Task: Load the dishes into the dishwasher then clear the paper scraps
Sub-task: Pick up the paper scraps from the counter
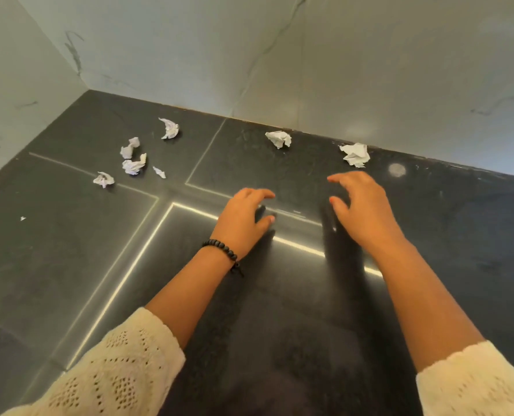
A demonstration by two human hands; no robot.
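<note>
Dark stone tiles with pale seams make up the table (69, 265), which meets a light marbled wall (279, 55) at the back. Crumpled white paper scraps lie scattered over its far half. A cluster sits at far left — one scrap (103, 179) nearest the edge, two (133, 166) (129, 148) bunched close together, a small sliver (159, 172) just beside them and a curled piece (169, 128) farther back. Another scrap (278, 139) lies near the wall at centre, and a larger one (356, 154) sits to the right, just beyond the right hand (362, 210).

Both hands hover over the table with fingers spread and loosely bent — each grip is slack and has hold of nothing. The left hand (243, 219) wears a dark beaded bracelet (221, 249) at the wrist. Cream knitted sleeves (123, 376) cover both forearms. A tiny white fleck (23, 218) lies well apart at left.
</note>
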